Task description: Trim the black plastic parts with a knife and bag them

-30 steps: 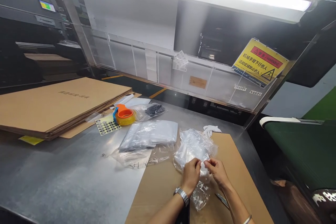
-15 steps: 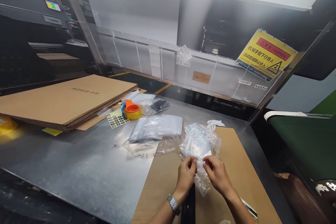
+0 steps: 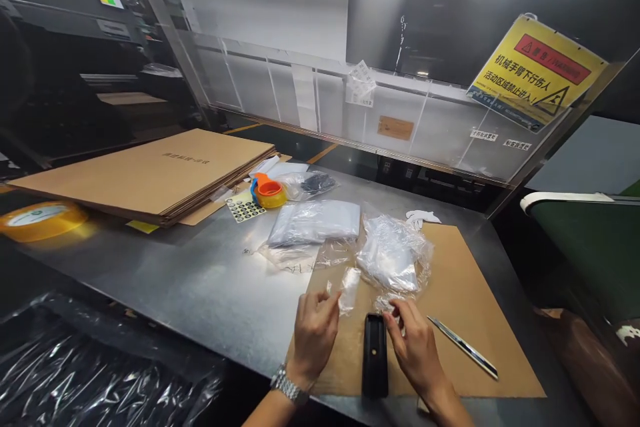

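My left hand (image 3: 315, 330), a metal watch on its wrist, pinches a small clear plastic bag (image 3: 349, 288) over the cardboard sheet. With curled fingers, my right hand (image 3: 414, 340) grips the near edge of a crumpled clear plastic bag (image 3: 387, 257) that has pale flat sleeves in it. Between the hands lies a long black hollow part (image 3: 375, 357) with a small hole in its floor. A utility knife (image 3: 465, 348) rests on the cardboard sheet (image 3: 505, 363), right of my right hand.
Behind lie a stack of pale plastic sleeves (image 3: 315, 221), an orange tape dispenser (image 3: 270, 192), a sticker sheet (image 3: 245, 207) and a white glove (image 3: 423, 217). Stacked flat cardboard (image 3: 150, 170) and a yellow tape roll (image 3: 43, 220) are left. A green conveyor belt (image 3: 590, 247) runs at right.
My hands have moved apart, the left going leftward with the small plastic bag. The crumpled bag now lies farther from me, and the black part and knife are more exposed. The view has shifted.
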A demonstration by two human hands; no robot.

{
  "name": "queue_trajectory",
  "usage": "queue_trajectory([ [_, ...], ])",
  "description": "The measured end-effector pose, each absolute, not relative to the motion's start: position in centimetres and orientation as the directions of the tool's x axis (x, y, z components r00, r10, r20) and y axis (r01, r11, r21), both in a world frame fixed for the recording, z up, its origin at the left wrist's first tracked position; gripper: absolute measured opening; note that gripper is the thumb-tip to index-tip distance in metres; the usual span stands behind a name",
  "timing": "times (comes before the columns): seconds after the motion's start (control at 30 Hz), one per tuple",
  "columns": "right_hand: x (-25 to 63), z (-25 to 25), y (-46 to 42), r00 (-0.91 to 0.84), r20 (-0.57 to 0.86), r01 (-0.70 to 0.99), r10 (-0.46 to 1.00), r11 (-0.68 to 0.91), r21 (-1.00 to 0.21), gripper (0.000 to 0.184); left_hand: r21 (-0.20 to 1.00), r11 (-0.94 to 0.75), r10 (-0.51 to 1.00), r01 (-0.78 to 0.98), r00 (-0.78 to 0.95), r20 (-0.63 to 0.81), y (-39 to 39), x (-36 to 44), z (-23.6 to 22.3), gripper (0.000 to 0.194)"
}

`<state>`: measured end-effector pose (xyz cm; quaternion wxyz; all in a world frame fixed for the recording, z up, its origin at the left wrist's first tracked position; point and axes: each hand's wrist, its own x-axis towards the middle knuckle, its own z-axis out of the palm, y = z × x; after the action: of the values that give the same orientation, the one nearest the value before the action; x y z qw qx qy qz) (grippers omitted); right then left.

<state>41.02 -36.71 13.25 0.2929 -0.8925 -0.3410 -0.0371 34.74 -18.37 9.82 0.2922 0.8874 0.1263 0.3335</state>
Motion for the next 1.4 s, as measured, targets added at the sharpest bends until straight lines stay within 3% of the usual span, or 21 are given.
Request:
queue_trajectory([
  [0.2, 36.5, 6.9, -40.2, 0.857, 0.056, 0.466, 0.512, -0.724, -0.509, 0.032, 0.621, -0.767, 0.450, 0.162, 0.825, 0.341, -18.0, 31.6, 6.3, 0.026],
  [0.37, 35.4, 6.5, -41.4, 0.779, -0.076, 0.427, 0.622, -0.615, -0.663, 0.047, 0.702, -0.676, 0.458, 0.223, 0.874, 0.164, -18.6, 31.2, 5.7, 0.027],
  [0.47, 34.9, 6.8, -40.5, 0.706, -0.125, 0.388, 0.697, -0.529, -0.755, 0.057, 0.754, -0.629, 0.389, 0.190, 0.916, 0.094, -18.6, 31.2, 6.2, 0.028],
  [0.57, 34.6, 6.4, -39.4, 0.719, -0.154, 0.331, 0.678, -0.529, -0.781, 0.066, 0.789, -0.599, 0.301, 0.135, 0.951, 0.066, -18.5, 30.8, 6.5, 0.028],
  [0.7, 34.6, 5.4, -39.3, 0.799, -0.118, 0.331, 0.589, -0.595, -0.732, 0.064, 0.774, -0.622, 0.279, 0.119, 0.957, 0.077, -18.6, 30.0, 6.3, 0.028],
  [0.9, 33.7, 5.1, -39.1, 0.845, -0.043, 0.405, 0.533, -0.690, -0.600, 0.051, 0.637, -0.762, 0.312, 0.116, 0.928, 0.204, -21.1, 29.3, 6.2, 0.028],
  [1.2, 35.4, 8.4, -36.8, 0.834, -0.098, 0.405, 0.543, -0.723, -0.560, 0.037, 0.489, -0.866, 0.088, -0.107, 0.930, 0.358, -22.1, 27.7, 7.8, 0.029],
  [1.3, 36.0, 11.0, -35.5, 0.818, -0.118, 0.443, 0.562, -0.748, -0.494, 0.032, 0.489, -0.867, 0.054, -0.100, 0.955, 0.292, -21.7, 27.8, 9.7, 0.028],
  [1.4, 37.5, 14.0, -34.0, 0.754, -0.138, 0.508, 0.642, -0.703, -0.498, 0.029, 0.525, -0.851, 0.117, 0.016, 0.980, 0.160, -20.5, 28.2, 12.2, 0.029],
])
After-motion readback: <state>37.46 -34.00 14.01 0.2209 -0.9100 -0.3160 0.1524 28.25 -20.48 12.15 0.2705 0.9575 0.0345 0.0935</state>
